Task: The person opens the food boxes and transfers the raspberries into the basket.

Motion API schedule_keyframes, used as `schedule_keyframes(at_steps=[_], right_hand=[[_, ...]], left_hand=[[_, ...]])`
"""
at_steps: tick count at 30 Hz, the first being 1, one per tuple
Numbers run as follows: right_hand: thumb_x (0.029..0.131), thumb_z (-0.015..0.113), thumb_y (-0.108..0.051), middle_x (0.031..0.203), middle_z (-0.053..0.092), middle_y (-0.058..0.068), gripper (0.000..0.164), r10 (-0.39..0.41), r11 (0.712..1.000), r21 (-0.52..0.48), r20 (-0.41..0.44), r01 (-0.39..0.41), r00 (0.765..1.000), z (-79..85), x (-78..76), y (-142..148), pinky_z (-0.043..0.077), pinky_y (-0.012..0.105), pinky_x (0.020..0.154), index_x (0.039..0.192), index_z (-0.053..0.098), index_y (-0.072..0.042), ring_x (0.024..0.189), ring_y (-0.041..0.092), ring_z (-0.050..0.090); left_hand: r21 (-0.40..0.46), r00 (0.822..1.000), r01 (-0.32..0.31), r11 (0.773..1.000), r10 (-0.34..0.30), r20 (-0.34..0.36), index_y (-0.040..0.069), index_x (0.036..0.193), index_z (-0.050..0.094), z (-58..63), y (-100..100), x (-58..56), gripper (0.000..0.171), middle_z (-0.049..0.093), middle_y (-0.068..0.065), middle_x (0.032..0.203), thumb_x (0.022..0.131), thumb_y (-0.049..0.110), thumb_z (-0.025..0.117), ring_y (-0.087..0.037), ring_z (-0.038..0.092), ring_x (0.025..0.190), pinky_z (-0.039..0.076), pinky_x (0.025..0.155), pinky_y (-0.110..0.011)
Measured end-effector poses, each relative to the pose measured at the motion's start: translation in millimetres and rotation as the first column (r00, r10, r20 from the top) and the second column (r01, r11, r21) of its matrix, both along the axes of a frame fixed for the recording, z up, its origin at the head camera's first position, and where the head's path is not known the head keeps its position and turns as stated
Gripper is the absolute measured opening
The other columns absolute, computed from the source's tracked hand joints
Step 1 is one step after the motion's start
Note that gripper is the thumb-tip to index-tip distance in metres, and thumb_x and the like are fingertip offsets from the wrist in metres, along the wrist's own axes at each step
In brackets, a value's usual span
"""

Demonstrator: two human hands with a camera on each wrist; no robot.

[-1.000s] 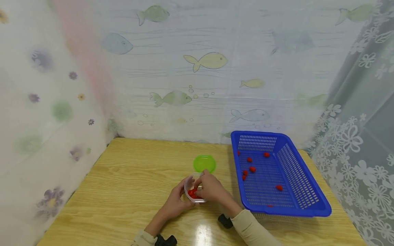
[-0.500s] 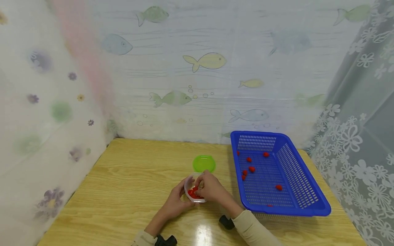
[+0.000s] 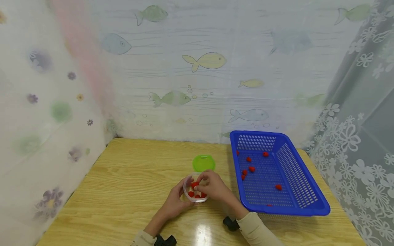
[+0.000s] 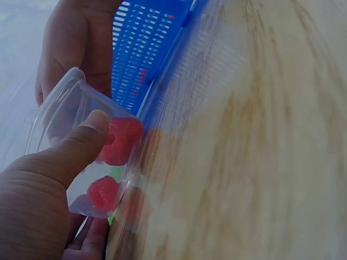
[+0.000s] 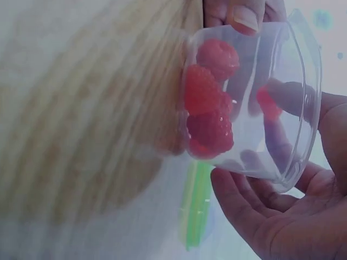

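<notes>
My left hand point(image 3: 176, 202) grips a clear plastic tub point(image 5: 257, 165) on the wooden table, its thumb point(image 4: 89, 135) lying along the wall in the left wrist view. Inside, several red raspberries point(image 5: 209, 130) lie at the bottom. My right hand point(image 3: 215, 188) reaches over the rim, and its thumb and index finger pinch one raspberry point(image 5: 268, 103) above the others. The remaining right fingers stay outside, next to the wall. A round green lid point(image 3: 204, 163) lies flat just behind the tub.
At the right stands a blue perforated basket point(image 3: 290, 205), with several scattered raspberries point(image 3: 251, 169) on its floor. The wooden table point(image 3: 132, 177) ends at a fish-print curtain point(image 3: 209, 112) behind.
My right hand has risen slightly and moved right, lifting a raspberry off the tub's bottom. More berries now show below it. The left hand and tub have stayed in place.
</notes>
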State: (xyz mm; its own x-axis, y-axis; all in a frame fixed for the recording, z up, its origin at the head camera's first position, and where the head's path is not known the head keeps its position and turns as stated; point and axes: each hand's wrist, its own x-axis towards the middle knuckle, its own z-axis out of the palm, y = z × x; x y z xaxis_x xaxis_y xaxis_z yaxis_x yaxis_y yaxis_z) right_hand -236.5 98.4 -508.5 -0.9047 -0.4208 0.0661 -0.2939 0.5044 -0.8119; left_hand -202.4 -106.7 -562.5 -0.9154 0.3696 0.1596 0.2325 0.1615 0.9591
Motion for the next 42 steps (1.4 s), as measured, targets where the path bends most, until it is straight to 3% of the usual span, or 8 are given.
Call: schedule_keyframes(at_steps=[4,7,10,14,18,25,31,42], right_hand=[[0.087,0.080,-0.013,0.107,0.061,0.011,0.013,-0.020,0.999,-0.036,0.017,0.020,1.000,1.9,4.8,-0.3,0.059,0.033,0.074,0.091,0.069,-0.007,0.095,0.030,0.064],[0.088,0.079,-0.013,0.112,0.061,0.014,0.014,-0.043,0.997,-0.056,0.012,0.044,0.999,4.1,9.1,-1.1,0.056,0.030,0.068,0.093,0.068,-0.006,0.085,0.026,0.062],[0.088,0.078,-0.013,0.117,0.060,0.015,0.013,-0.078,0.995,-0.059,-0.015,0.077,0.997,3.9,11.3,-1.6,0.052,0.031,0.074,0.093,0.068,-0.008,0.091,0.025,0.059],[0.088,0.077,-0.013,0.122,0.059,0.017,0.012,-0.132,0.990,-0.060,-0.063,0.128,0.989,3.2,13.7,-1.3,0.048,0.052,0.096,0.091,0.066,-0.010,0.116,0.033,0.053],[0.089,0.078,-0.016,0.127,0.056,0.019,0.014,-0.163,0.984,-0.076,-0.065,0.158,0.984,5.0,17.5,-1.1,0.043,0.062,0.105,0.089,0.065,-0.011,0.124,0.039,0.049],[0.094,0.074,-0.022,0.135,0.053,0.018,0.014,-0.175,0.984,-0.048,-0.090,0.171,0.980,8.4,25.8,-0.6,0.043,0.060,0.109,0.092,0.062,-0.015,0.132,0.039,0.044],[0.093,0.075,-0.020,0.133,0.054,0.015,0.013,-0.173,0.982,-0.088,-0.100,0.165,0.980,14.6,34.2,-1.0,0.045,0.059,0.106,0.092,0.063,-0.018,0.131,0.038,0.043],[0.089,0.079,-0.015,0.128,0.060,0.014,0.016,-0.180,0.972,-0.173,-0.133,0.156,0.975,18.8,43.8,0.3,0.042,0.061,0.107,0.091,0.064,-0.020,0.127,0.033,0.049]], left_hand=[[0.001,1.000,-0.002,1.000,0.002,0.010,0.005,0.157,0.036,1.0,0.0,0.5,0.094,0.049,-0.017,0.153,0.078,0.008,0.087,-0.029,0.048,0.141,0.040,0.113,-0.023],[0.002,1.000,-0.004,1.000,0.004,0.011,0.005,0.156,0.036,0.9,0.1,0.7,0.094,0.049,-0.017,0.152,0.078,0.008,0.087,-0.030,0.048,0.140,0.040,0.112,-0.023],[-0.001,1.000,-0.008,1.000,0.008,0.004,0.005,0.156,0.037,0.3,0.0,0.5,0.093,0.051,-0.016,0.151,0.078,0.009,0.087,-0.030,0.049,0.139,0.042,0.111,-0.023],[-0.004,1.000,-0.012,1.000,0.012,0.001,0.006,0.155,0.039,-0.3,0.2,0.0,0.092,0.053,-0.014,0.149,0.078,0.009,0.087,-0.030,0.052,0.137,0.043,0.110,-0.023],[0.006,1.000,-0.009,1.000,0.009,0.005,0.008,0.155,0.038,-1.5,0.2,-0.5,0.091,0.052,-0.015,0.149,0.078,0.008,0.087,-0.030,0.053,0.135,0.044,0.109,-0.022],[-0.002,1.000,-0.013,1.000,0.013,0.004,0.006,0.156,0.038,-2.1,0.2,-1.1,0.091,0.052,-0.015,0.149,0.078,0.009,0.087,-0.030,0.052,0.136,0.044,0.110,-0.027],[-0.022,1.000,-0.021,1.000,0.021,0.017,0.008,0.155,0.039,-0.9,0.2,-0.8,0.091,0.052,-0.013,0.150,0.078,0.011,0.088,-0.028,0.050,0.138,0.043,0.114,-0.035],[-0.022,1.000,-0.017,1.000,0.018,0.010,0.006,0.155,0.039,-0.1,0.3,-0.7,0.090,0.053,-0.014,0.150,0.079,0.010,0.087,-0.028,0.050,0.139,0.042,0.115,-0.036]])
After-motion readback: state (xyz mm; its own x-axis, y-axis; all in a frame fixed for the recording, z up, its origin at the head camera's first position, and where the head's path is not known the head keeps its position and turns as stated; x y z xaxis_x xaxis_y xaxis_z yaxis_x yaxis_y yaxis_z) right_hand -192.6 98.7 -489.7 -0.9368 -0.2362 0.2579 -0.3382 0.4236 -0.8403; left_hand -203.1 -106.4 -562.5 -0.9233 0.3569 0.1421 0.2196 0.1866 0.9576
